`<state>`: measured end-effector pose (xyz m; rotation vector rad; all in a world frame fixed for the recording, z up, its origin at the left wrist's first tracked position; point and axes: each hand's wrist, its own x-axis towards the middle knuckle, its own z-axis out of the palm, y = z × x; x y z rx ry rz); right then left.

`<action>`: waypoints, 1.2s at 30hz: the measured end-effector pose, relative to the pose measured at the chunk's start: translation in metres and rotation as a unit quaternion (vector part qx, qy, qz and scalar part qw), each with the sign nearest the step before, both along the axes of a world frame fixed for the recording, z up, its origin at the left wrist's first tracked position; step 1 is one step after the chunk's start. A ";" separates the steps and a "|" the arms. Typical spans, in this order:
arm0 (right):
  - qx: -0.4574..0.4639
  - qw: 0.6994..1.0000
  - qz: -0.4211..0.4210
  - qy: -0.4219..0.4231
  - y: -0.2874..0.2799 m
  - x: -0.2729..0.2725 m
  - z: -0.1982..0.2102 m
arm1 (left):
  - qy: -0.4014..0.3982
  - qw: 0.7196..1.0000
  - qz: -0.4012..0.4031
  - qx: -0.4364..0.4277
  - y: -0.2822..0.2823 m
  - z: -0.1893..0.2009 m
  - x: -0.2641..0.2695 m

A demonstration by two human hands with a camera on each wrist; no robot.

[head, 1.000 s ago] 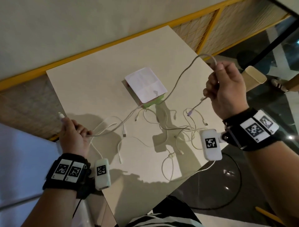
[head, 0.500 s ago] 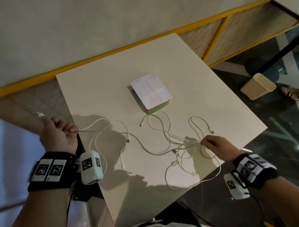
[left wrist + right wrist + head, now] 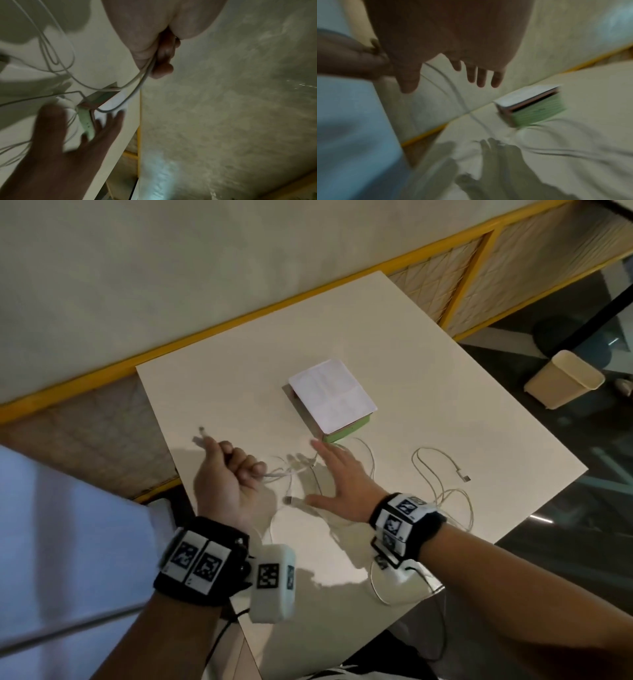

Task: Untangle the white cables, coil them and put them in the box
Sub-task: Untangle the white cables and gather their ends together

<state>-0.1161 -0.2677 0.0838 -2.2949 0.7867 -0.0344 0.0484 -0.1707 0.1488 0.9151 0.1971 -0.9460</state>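
At frame centre, the left hand (image 3: 226,477) gripped a white cable (image 3: 281,472), while the right hand (image 3: 337,484), fingers spread wide, hovered below the box (image 3: 334,402) on the desk (image 3: 445,392).

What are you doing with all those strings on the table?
They are white charging cables, and a person is sorting out the tangle. The left hand grips one cable in a fist, its plug end sticking out above the hand. The right hand is spread open over the cables, holding nothing. More cable lies in loose loops on the table. The box, white on top and green on the side, sits behind the hands, and no cable looks coiled yet.
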 end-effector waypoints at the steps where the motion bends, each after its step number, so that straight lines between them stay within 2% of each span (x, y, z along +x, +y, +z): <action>1: 0.022 0.999 0.007 -0.029 0.006 0.017 0.004 | 0.011 1.000 0.002 0.005 -0.001 -0.003 -0.004; 4: 0.089 0.993 0.005 -0.083 0.016 0.049 0.011 | 0.026 1.000 0.016 0.003 0.003 -0.003 0.000; 6: 0.134 0.989 -0.027 -0.061 0.009 0.051 0.012 | 0.028 0.999 0.034 -0.012 0.012 0.004 0.018; 11: 0.090 0.992 -0.089 -0.016 -0.028 0.006 0.017 | -0.034 0.992 0.118 -0.042 0.051 0.027 0.081; 13: 0.115 0.988 -0.102 -0.010 -0.035 -0.007 0.019 | -0.048 0.989 0.132 -0.043 0.058 0.029 0.094; 16: 0.135 0.984 -0.112 -0.030 -0.031 -0.008 0.033 | -0.091 0.985 0.136 0.053 0.047 0.020 0.092; 20: 0.112 0.986 -0.088 -0.088 -0.018 0.001 0.075 | -0.204 0.956 0.054 0.203 0.028 -0.020 0.079; 22: 0.108 0.986 -0.067 -0.111 -0.015 0.001 0.095 | -0.198 0.951 0.016 0.238 0.022 -0.046 0.071; 25: 0.043 0.995 -0.015 -0.092 -0.017 -0.004 0.109 | -0.114 0.948 -0.055 0.291 0.019 -0.074 0.053; 27: -0.044 0.998 0.023 -0.032 -0.021 -0.007 0.111 | -0.104 0.920 -0.130 0.355 0.022 -0.083 0.046; 28: -0.074 0.997 0.038 -0.005 -0.024 -0.008 0.112 | -0.144 0.883 -0.187 0.406 0.023 -0.083 0.044; 29: -0.090 0.995 0.050 0.013 -0.025 -0.010 0.113 | -0.208 0.832 -0.241 0.455 0.024 -0.078 0.042; 30: -0.097 0.993 0.060 0.022 -0.026 -0.010 0.115 | -0.292 0.784 -0.260 0.482 0.024 -0.067 0.040; 31: -0.099 0.992 0.066 0.028 -0.025 -0.009 0.117 | -0.382 0.759 -0.243 0.468 0.023 -0.051 0.035; 32: -0.097 0.992 0.071 0.032 -0.024 -0.006 0.117 | -0.471 0.755 -0.211 0.404 0.021 -0.031 0.028; 33: -0.093 0.992 0.077 0.033 -0.023 -0.003 0.117 | -0.542 0.759 -0.191 0.305 0.018 -0.010 0.020; 34: -0.090 0.992 0.082 0.028 -0.021 0.002 0.116 | -0.586 0.757 -0.205 0.204 0.015 0.009 0.011; 35: -0.088 0.992 0.087 0.018 -0.019 0.006 0.114 | -0.605 0.743 -0.255 0.131 0.012 0.021 0.003; 36: -0.087 0.992 0.090 0.004 -0.018 0.010 0.114 | -0.611 0.720 -0.315 0.093 0.008 0.030 -0.004</action>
